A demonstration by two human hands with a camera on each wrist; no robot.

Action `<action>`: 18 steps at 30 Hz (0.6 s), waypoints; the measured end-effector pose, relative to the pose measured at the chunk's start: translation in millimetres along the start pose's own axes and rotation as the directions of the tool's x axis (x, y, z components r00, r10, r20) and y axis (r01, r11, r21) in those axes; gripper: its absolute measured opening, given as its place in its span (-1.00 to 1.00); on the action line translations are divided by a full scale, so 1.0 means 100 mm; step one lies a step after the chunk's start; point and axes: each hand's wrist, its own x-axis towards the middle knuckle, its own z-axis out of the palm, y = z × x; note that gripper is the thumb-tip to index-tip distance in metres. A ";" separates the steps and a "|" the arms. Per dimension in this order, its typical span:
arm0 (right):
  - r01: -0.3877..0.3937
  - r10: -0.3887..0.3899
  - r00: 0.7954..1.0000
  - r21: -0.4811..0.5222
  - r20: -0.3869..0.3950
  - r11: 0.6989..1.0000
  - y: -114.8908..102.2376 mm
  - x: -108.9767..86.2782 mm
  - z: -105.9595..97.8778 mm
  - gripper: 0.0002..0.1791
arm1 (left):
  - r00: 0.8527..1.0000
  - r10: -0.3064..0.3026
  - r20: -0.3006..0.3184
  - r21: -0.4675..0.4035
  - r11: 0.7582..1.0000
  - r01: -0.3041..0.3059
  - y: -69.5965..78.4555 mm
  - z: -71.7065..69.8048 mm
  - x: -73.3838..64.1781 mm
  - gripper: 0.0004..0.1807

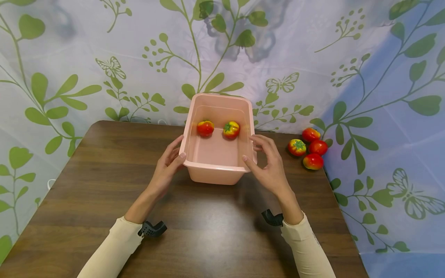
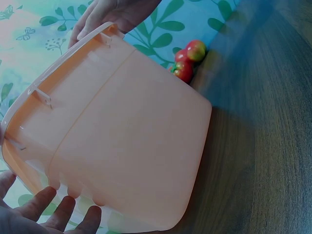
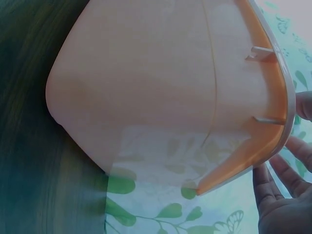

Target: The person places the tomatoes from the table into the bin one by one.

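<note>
A pink plastic bin (image 1: 217,175) stands near the back of the wooden table, with two red-and-yellow toy tomatoes inside: one on the left (image 1: 205,128), one on the right (image 1: 231,130). My left hand (image 1: 165,168) holds the bin's left side near the front corner, thumb at the rim. In the left wrist view its fingertips (image 2: 63,213) lie against the outer wall below that rim. On the opposite side, my right hand (image 1: 269,166) holds the rim, thumb laid across it. The right wrist view shows its fingers (image 3: 287,175) right at the rim's edge.
Several more toy tomatoes (image 1: 313,161) sit together at the table's right back edge, right of my right hand. Behind the table (image 1: 104,185) hangs a pale cloth (image 1: 132,50) printed with green leaves and butterflies. Dark wrist mounts (image 1: 153,229) are on both my sleeves.
</note>
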 end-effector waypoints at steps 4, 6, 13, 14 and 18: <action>0.017 -0.016 0.999 0.028 -0.031 0.999 0.04 0.01 -0.02 -0.33 | 1.000 0.003 0.000 -0.011 1.000 -0.003 0.00 0.00 0.00 -0.33; 0.013 -0.011 0.999 0.046 -0.049 0.999 0.09 0.01 -0.04 -0.33 | 1.000 0.002 -0.001 -0.014 1.000 -0.002 -0.01 0.00 0.01 -0.33; -0.108 0.108 0.986 0.002 -0.125 0.994 0.46 0.05 -0.22 -0.41 | 1.000 -0.001 0.001 -0.015 1.000 0.001 -0.01 0.00 0.01 -0.34; -0.134 0.130 0.982 -0.017 -0.137 0.991 0.55 0.07 -0.26 -0.43 | 1.000 0.000 0.001 -0.014 1.000 0.000 -0.01 0.00 0.01 -0.34; -0.225 0.203 0.961 -0.100 -0.190 0.969 0.97 0.12 -0.44 -0.44 | 1.000 -0.006 -0.003 -0.013 1.000 0.006 -0.01 0.00 0.00 -0.34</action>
